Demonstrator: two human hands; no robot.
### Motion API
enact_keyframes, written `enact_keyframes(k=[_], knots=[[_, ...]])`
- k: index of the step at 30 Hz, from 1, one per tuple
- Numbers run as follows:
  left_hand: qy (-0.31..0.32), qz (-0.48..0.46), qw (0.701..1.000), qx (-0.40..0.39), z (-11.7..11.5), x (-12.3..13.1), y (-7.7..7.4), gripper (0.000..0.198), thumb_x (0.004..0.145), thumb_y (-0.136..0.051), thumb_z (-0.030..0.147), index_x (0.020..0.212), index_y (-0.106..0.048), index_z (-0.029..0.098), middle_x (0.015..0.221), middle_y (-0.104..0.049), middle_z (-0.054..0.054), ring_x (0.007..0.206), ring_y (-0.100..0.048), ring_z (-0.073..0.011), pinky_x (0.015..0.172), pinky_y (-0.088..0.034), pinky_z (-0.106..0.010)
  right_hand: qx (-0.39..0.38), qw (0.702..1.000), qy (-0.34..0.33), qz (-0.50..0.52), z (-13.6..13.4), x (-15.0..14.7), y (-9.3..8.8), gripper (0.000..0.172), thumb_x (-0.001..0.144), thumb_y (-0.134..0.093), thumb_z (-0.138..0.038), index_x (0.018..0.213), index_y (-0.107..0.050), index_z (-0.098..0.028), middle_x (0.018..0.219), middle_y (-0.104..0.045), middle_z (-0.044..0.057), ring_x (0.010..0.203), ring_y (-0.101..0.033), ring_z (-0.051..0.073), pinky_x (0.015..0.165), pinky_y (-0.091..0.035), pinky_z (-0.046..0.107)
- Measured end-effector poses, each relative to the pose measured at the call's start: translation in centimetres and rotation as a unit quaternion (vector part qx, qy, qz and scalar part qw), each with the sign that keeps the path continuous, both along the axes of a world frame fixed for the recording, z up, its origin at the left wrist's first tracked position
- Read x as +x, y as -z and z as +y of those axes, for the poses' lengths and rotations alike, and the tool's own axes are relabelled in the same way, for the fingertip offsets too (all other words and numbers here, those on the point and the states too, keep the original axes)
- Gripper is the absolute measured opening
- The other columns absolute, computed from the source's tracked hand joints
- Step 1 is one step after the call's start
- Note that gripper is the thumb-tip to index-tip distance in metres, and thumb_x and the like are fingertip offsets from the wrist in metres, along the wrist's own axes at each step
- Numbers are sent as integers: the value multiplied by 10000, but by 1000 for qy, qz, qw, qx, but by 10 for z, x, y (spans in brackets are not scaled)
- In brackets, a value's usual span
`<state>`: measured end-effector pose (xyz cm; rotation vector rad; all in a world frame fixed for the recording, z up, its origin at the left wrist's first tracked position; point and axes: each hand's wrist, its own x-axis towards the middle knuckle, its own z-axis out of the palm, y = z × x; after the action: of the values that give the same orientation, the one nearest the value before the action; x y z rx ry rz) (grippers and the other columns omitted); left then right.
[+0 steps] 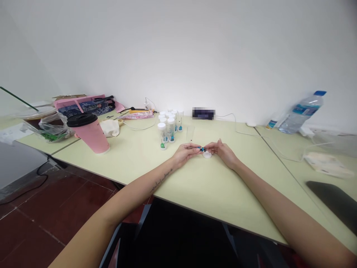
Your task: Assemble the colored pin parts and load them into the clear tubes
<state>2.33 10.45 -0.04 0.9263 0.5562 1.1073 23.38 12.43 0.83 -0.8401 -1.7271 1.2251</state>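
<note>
My left hand (pixel 187 154) is closed on a small blue-and-black piece (pixel 202 149) with a thin pale rod running back over the fingers. My right hand (pixel 223 152) pinches at the other end of this piece, its thumb raised. Its exact kind is too small to tell. Just below the fingertips lies a round white cap (pixel 206 155), partly hidden by them. Beyond the hands stands a clear tube (pixel 190 133) without a cap. To the left is a cluster of clear tubes (pixel 171 130) with white caps, holding thin-stemmed blue pieces; the nearest tube (pixel 162 136) has a green one.
A pink cup (pixel 92 133) with a black lid and a bagged iced drink (pixel 44 121) stand at left. Along the wall lie a blurred dark object (pixel 203 114) and a white cable (pixel 237 126). A water bottle (pixel 302 111) leans at right, near a dark flat object (pixel 331 199).
</note>
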Motion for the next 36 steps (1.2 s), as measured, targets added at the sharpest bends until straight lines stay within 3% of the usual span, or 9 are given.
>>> enact_keyframes(k=[5,11,15,19,23,26,30,33,36], knots=[[-3,3,1000,2,0,-1,1,248,637,-799,120,856,-695,73,860,-727,-91,820,-698,-165,1022,-442,-387,8,1000,-7,-20,1,1,0,684,879,-285,-693,796,-744,-192,870,-647,95,763,-523,207,733,-434,347],[-1,1,1000,4,1,-1,1,246,636,-800,120,855,-698,76,848,-730,-88,817,-698,-163,1015,-448,-379,4,1000,0,-7,1,0,3,626,879,-345,-672,909,-743,-190,862,-649,89,758,-535,196,706,-429,329],[2,3,1000,1,0,-1,0,240,636,-801,118,848,-696,75,840,-730,-85,819,-697,-161,1017,-448,-378,15,1000,-6,-22,0,0,1,652,891,-310,-667,834,-748,-187,867,-643,89,742,-523,188,716,-435,328],[3,6,1000,0,0,-1,1,247,634,-802,119,851,-693,74,857,-729,-91,829,-696,-165,1023,-442,-385,18,999,2,-35,0,0,1,679,886,-288,-682,883,-737,-173,869,-646,101,764,-539,202,721,-452,338],[3,2,1000,6,0,-1,2,263,631,-804,126,865,-695,76,890,-729,-100,844,-693,-168,1025,-435,-390,31,998,15,-45,-3,-3,-1,431,796,-598,-581,995,-678,-208,911,-648,70,804,-569,206,741,-464,338],[5,5,1000,11,0,-1,2,267,619,-812,130,855,-699,76,875,-729,-98,832,-692,-170,1017,-435,-397,65,995,23,-74,-7,-7,-2,386,679,-766,-457,964,-652,-223,875,-641,38,755,-564,188,709,-464,330],[-2,9,1000,9,0,0,2,274,591,-824,121,832,-701,76,858,-724,-87,828,-686,-167,1016,-431,-395,109,988,30,-102,-11,-8,-3,292,758,-688,-472,842,-665,-194,840,-634,50,761,-563,196,718,-453,340],[-3,9,1000,8,-1,0,2,272,591,-823,120,830,-702,77,874,-721,-88,829,-682,-161,1017,-428,-390,127,983,20,-130,-12,-8,-5,324,841,-576,-498,804,-667,-189,816,-629,57,768,-557,203,720,-443,340],[-4,10,1000,7,-2,-1,1,277,591,-823,121,836,-702,77,863,-721,-88,824,-682,-161,1012,-431,-387,138,980,13,-146,-13,-10,-7,327,869,-533,-497,863,-667,-199,849,-639,56,787,-556,205,730,-431,335]])
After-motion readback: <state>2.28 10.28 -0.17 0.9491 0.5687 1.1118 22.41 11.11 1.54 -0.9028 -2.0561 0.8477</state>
